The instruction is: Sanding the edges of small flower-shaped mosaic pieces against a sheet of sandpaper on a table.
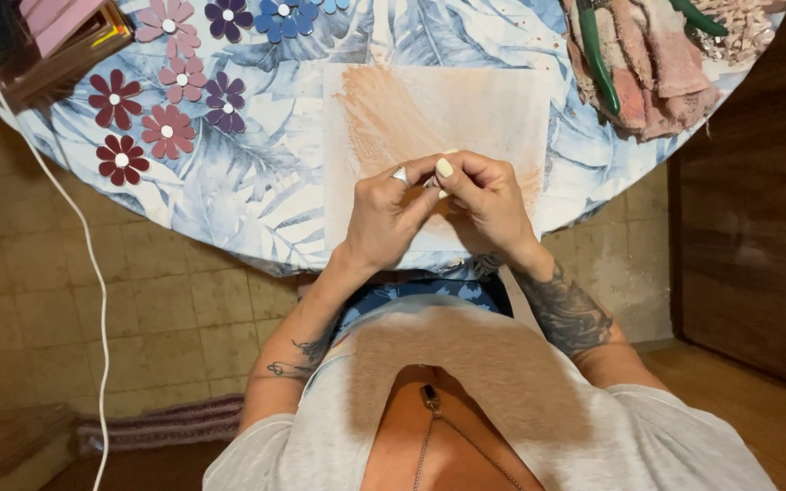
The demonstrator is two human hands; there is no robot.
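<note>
A small pale piece (437,185) is pinched between the fingertips of both hands, near the middle of the scene, above the near edge of the round table. Only a sliver of it shows between the fingers, whitish in colour; its shape cannot be told. It is held just over a square sheet (466,105) smeared with pale orange. The sheet lies flat on the leaf-patterned cloth, its near part hidden under the hands, its far edge toward the table's middle.

Left hand (386,218) and right hand (488,198) meet, fingertips pinched together (forearms tattooed); each grip seems closed.
</note>
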